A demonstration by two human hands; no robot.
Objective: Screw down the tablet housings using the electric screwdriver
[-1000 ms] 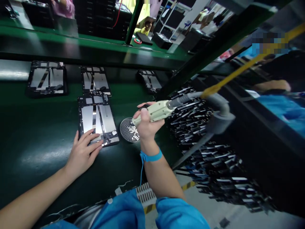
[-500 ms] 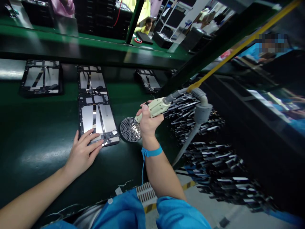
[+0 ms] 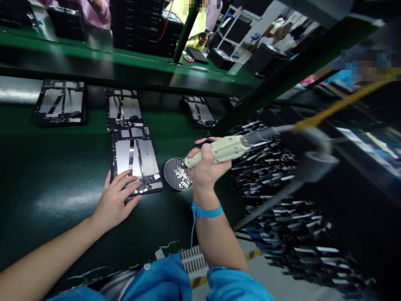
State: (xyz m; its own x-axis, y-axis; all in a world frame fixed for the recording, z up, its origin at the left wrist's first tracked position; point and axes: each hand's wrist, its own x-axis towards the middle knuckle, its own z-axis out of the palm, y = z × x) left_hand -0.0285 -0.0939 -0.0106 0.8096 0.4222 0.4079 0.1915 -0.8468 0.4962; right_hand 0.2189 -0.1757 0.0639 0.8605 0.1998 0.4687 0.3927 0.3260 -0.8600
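Over the round screw tray (image 3: pixel 177 174), near centre on the green belt (image 3: pixel 56 184), my right hand (image 3: pixel 208 169) stays wrapped around the electric screwdriver (image 3: pixel 224 150), bit dipping at the screws. My left hand (image 3: pixel 116 200), flat and open, still steadies the tablet frame (image 3: pixel 135 161); only the view has shifted, so I judge pickup unfinished.

The left hand (image 3: pixel 115 200) is lying flat, palm down, fingers spread forward, forearm stretching back bare. The right hand (image 3: pixel 206 167) is curling into a tight fist, wrist upright, wearing a blue band.
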